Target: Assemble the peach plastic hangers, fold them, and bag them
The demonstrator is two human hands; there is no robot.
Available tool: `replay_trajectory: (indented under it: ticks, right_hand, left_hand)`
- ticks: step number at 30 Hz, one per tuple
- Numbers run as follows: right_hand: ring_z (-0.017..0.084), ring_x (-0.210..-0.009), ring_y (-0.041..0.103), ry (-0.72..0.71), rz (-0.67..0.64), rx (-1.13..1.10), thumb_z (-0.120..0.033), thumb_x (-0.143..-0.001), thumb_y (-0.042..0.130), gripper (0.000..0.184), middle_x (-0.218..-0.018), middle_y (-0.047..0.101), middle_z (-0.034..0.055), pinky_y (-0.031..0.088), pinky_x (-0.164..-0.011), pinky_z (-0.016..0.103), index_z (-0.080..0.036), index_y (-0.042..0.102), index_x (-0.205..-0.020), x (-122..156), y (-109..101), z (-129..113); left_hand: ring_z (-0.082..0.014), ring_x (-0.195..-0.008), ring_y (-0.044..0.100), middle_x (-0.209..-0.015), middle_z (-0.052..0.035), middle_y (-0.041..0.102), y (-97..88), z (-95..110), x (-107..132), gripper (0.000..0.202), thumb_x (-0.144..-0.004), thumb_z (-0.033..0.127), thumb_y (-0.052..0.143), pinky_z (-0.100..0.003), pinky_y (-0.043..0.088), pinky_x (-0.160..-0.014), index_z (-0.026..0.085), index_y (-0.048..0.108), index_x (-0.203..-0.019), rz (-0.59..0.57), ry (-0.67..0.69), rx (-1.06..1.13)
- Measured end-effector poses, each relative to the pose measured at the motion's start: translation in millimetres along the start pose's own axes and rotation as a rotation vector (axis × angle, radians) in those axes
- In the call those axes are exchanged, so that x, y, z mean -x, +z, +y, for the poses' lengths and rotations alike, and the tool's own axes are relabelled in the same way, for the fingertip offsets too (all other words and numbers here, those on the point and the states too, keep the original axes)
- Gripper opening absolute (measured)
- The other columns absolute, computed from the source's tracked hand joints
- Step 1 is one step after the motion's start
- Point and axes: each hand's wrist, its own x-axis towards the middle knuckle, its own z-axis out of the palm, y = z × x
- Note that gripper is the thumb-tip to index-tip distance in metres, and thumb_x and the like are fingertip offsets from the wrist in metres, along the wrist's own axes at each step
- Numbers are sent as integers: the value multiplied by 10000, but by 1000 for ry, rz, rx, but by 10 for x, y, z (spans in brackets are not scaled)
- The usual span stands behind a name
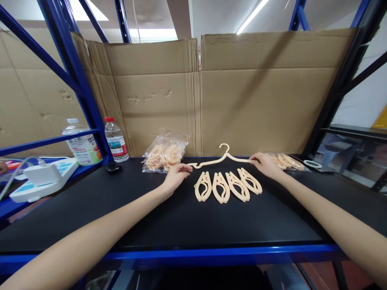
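Note:
An unfolded cream plastic clothes hanger (pixel 224 158) lies toward the back of the black tabletop, its hook pointing away from me. My left hand (pixel 177 177) is at the hanger's left end, fingers closed about the tip. At the opposite end, my right hand (pixel 266 165) pinches the right tip between thumb and fingers. Between my hands and nearer to me, several folded hangers of the same cream colour lie in a row, among them a folded hanger (pixel 203 187) at the left and another folded hanger (pixel 249 181) at the right.
A clear bag of folded hangers (pixel 165 152) sits behind my left hand, and another bag (pixel 288 162) lies behind my right. At the left stand a red-capped water bottle (pixel 116 141), a larger bottle (pixel 81 145) and a power strip (pixel 45 181). Cardboard (pixel 256 96) walls the back.

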Motion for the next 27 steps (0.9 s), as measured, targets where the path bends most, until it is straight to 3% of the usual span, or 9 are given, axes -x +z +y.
replay_trajectory:
  ticks: [5, 11, 17, 22, 25, 27]
  right_hand:
    - [214, -678, 620, 115, 151, 18, -236, -801, 510, 135, -724, 678, 57, 457, -647, 315, -191, 638, -804, 3, -250, -74]
    - [203, -659, 606, 45, 282, -29, -245, -819, 503, 123, -719, 658, 49, 456, -616, 303, -203, 619, -821, 22, -425, -301]
    - [203, -730, 621, -95, 253, -70, -249, -866, 497, 113, -798, 664, 49, 470, -665, 316, -202, 599, -851, 59, -416, -582]
    - [198, -746, 618, -172, 194, -98, -223, -885, 492, 97, -814, 655, 44, 476, -676, 322, -207, 587, -874, 102, -368, -759]
    - [191, -743, 614, -206, 147, -134, -213, -896, 477, 109, -809, 647, 44, 479, -658, 313, -206, 583, -876, 121, -336, -848]
    - [185, -743, 606, -234, 114, -155, -209, -898, 473, 113, -820, 638, 48, 480, -645, 305, -202, 586, -904, 125, -321, -874]
  left_hand:
    - [-147, -742, 631, -901, -92, 673, 37, 57, 76, 286, -601, 47, 516, -285, 495, -742, 113, 625, -857, -14, -74, 116]
    - [-166, -825, 653, -1121, -137, 598, 109, 157, 203, 394, -687, 107, 625, -325, 505, -826, 130, 526, -1067, -13, -156, 309]
    - [-143, -797, 639, -1178, -115, 537, 131, 197, 266, 331, -737, 219, 641, -293, 515, -737, 160, 472, -1016, -22, 88, 139]
    - [-87, -619, 578, -1099, -67, 557, 119, 155, 290, 532, -758, 267, 622, -256, 487, -604, 211, 413, -1245, -135, 216, 30]
    - [-134, -715, 604, -981, -46, 615, 120, 149, 302, 441, -793, 292, 585, -279, 493, -685, 191, 509, -1216, -184, 275, -28]
    - [-184, -849, 619, -949, -57, 646, 119, 166, 305, 345, -809, 308, 565, -298, 486, -752, 171, 583, -1125, -156, 292, -61]
